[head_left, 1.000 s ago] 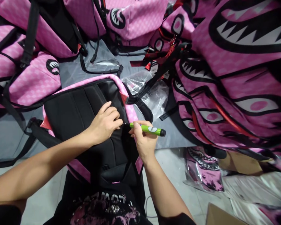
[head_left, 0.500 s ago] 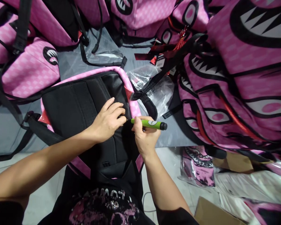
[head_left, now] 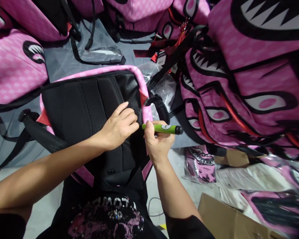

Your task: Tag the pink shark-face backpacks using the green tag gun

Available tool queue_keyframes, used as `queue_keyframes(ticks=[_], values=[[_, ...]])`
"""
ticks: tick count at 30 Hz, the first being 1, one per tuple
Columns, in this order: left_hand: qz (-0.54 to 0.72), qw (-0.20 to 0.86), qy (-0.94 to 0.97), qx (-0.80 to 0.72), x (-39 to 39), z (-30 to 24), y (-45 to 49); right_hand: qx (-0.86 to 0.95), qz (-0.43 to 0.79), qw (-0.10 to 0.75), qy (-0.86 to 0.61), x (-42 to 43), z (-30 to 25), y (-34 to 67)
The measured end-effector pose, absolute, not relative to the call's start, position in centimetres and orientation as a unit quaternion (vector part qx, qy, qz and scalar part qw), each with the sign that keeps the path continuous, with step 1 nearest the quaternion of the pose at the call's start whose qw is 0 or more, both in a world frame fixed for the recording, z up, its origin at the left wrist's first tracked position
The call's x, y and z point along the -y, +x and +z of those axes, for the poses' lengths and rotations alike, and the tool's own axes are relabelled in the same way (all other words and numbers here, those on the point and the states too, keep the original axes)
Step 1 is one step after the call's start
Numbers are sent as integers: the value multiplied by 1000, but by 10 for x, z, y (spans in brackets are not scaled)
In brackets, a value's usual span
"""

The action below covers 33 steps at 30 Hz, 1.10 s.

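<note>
A pink-edged backpack [head_left: 64, 106] lies with its black back panel facing up, its lower end against my body. My left hand [head_left: 122, 124] rests on the panel, fingers bent and closed on the backpack's fabric near the right edge; its thumb is hidden. My right hand [head_left: 158, 141] grips a green marker pen [head_left: 161, 128] between thumb and fingers, close to the pink side edge. The pen's black end points right and its other end points toward my left fingertips. I cannot make out the pen's tip.
Several pink backpacks [head_left: 259, 73] with shark-mouth prints crowd the right and back of the grey-covered table [head_left: 57, 59]. Clear plastic wrap [head_left: 164, 89] lies behind the pen. A pink pouch-like bag [head_left: 17, 76] stands left. Below right are a cardboard box [head_left: 221, 215] and wrapped goods [head_left: 200, 164].
Both hands and the pen have shifted slightly right along with the backpack's right edge. The pen's front end now sits closer to my left fingers. The surroundings have slid left and up in view.
</note>
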<state>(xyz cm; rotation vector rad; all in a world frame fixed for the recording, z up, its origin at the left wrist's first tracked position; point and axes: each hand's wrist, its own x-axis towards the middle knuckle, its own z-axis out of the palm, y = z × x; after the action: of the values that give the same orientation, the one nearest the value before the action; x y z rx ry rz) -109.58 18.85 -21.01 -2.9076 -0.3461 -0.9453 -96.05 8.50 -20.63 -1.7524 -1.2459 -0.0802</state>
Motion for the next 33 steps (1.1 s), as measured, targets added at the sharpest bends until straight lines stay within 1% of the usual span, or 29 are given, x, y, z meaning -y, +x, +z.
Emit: queue_keyframes(ticks=[11, 18, 23, 33], values=[[-279, 28, -951, 131, -188, -213, -1095, 503, -7, 477, -720, -85, -208, -954], [-291, 28, -948, 127, -188, -213, -1095, 514, -9, 488, -705, -83, -209, -953], [-274, 15, -953, 131, -188, -212, -1096, 510, 9, 472, -719, -80, -211, -954], [-306, 18, -944, 123, -191, -216, -1095, 490, 59, 522, -696, -77, -220, -956]])
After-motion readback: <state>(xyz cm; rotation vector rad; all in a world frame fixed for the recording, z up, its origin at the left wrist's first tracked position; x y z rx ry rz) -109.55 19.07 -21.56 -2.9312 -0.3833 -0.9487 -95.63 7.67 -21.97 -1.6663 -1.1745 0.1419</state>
